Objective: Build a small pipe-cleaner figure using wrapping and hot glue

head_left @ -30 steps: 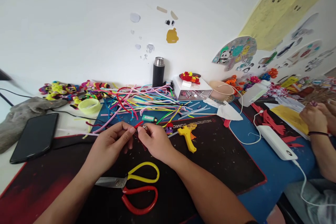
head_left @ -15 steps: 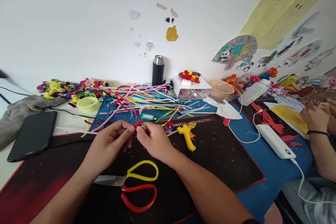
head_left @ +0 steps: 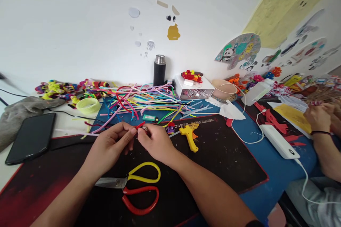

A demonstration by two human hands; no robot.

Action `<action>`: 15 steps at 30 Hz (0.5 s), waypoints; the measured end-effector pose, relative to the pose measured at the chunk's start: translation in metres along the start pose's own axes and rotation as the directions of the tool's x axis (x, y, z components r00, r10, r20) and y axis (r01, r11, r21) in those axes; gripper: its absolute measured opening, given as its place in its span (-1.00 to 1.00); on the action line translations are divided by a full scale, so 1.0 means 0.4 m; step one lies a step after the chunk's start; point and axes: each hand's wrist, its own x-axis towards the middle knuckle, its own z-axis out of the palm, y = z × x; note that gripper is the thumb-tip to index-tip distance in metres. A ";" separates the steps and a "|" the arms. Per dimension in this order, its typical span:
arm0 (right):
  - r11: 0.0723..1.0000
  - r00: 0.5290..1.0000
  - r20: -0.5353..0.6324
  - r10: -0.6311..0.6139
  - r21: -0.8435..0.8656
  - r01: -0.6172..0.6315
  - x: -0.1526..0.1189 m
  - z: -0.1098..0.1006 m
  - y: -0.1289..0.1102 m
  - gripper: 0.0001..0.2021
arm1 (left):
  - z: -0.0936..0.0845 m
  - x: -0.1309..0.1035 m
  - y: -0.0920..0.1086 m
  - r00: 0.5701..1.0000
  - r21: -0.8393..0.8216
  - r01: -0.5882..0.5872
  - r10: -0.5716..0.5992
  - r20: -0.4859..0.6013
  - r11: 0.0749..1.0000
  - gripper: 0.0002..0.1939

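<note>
My left hand (head_left: 113, 147) is closed, thumb and fingers pinching a short red pipe cleaner (head_left: 139, 125). Close against it, my right hand (head_left: 158, 144) grips a small brownish, patterned piece (head_left: 145, 128), mostly hidden by the fingers. The fingertips of both hands nearly meet above the dark mat (head_left: 213, 159). Below them lie large scissors (head_left: 144, 172) with one yellow and one red handle, blades to the left. A yellow hot glue gun (head_left: 190, 136) rests to the right of my right hand, with a small purple and red figure (head_left: 171, 127) beside it.
Behind the hands is a heap of coloured pipe cleaners (head_left: 149, 99). A black flask (head_left: 159, 71) and a white box (head_left: 195, 88) stand by the wall. At left lies a phone (head_left: 30, 138); at right, a white power strip (head_left: 279, 142) and another person's hands (head_left: 319, 118).
The whole view has shifted slightly. Both hands keep their pinch, and the red pipe cleaner and the small piece between them have barely moved.
</note>
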 end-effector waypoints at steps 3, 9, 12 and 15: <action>1.000 1.000 -0.004 -0.003 -0.002 0.003 -0.001 0.000 -0.001 -0.59 | 0.000 0.000 0.000 1.000 -0.005 0.002 -0.002 0.001 1.000 -0.39; 1.000 1.000 -0.003 0.006 0.014 -0.006 -0.001 0.001 0.000 -0.59 | 0.001 0.000 0.003 1.000 -0.001 -0.005 0.005 0.012 1.000 -0.42; 1.000 1.000 -0.002 0.010 0.017 -0.010 -0.001 0.001 -0.002 -0.60 | 0.001 -0.001 0.004 1.000 -0.002 -0.002 0.002 0.003 1.000 -0.43; 1.000 1.000 -0.004 0.016 0.014 -0.016 0.000 0.003 -0.002 -0.58 | 0.001 -0.002 0.004 1.000 -0.005 0.004 -0.004 0.002 1.000 -0.44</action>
